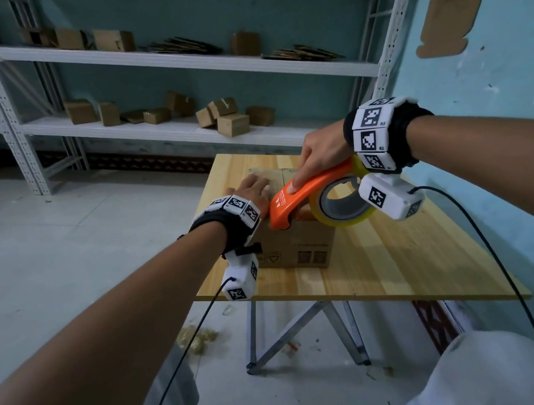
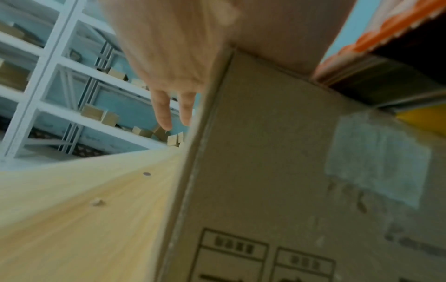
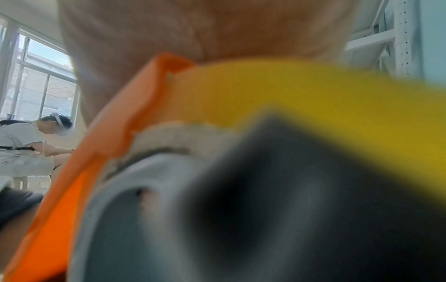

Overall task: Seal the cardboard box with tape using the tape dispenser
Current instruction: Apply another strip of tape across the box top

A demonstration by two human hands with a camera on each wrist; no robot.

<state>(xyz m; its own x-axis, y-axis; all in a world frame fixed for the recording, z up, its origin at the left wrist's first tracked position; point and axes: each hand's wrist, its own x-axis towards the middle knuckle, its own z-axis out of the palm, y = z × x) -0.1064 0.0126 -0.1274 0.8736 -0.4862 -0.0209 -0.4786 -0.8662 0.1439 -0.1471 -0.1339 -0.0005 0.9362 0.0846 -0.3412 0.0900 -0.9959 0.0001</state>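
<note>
A brown cardboard box (image 1: 300,249) stands on the wooden table (image 1: 388,260); its printed side (image 2: 265,171) fills the left wrist view, with an old tape patch (image 2: 376,162) on it. My left hand (image 1: 255,192) lies flat on the box top at its left, fingers straight (image 2: 164,112) past the box edge. My right hand (image 1: 317,156) grips an orange tape dispenser (image 1: 296,198) with a yellowish tape roll (image 1: 342,205), thumb stretched along its side. The dispenser's front end sits at the near top edge of the box. In the right wrist view the dispenser (image 3: 79,171) and roll (image 3: 313,106) are blurred.
White metal shelves (image 1: 167,57) with small cardboard boxes and flat card line the back wall. A blue wall (image 1: 498,63) runs along the table's right side. Another person (image 3: 26,145) sits far off in the right wrist view. Scraps lie on the floor (image 1: 195,337) under the table.
</note>
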